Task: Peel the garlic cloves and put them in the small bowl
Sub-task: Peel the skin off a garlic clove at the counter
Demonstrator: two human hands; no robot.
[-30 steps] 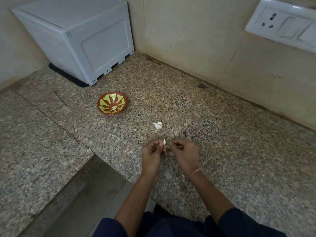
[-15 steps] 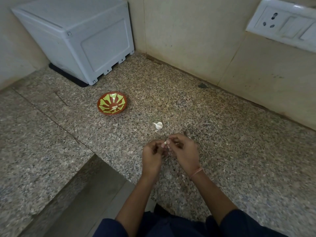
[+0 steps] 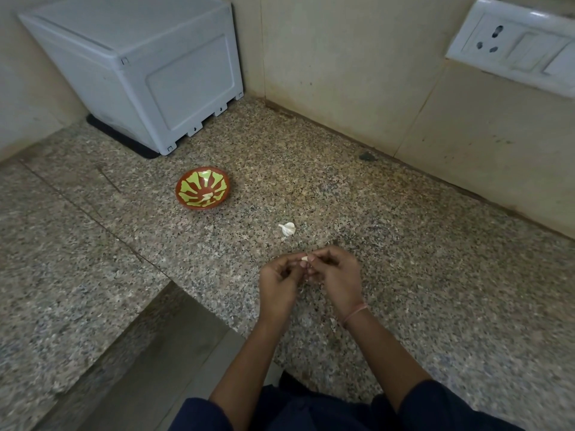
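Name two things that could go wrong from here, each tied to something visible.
1. The garlic clove is small and pinched between the fingertips of the left hand and right hand; it might slip onto the counter or over its nearby edge.
2. The small bowl sits apart, up and to the left; the peeled clove could be dropped on the way.
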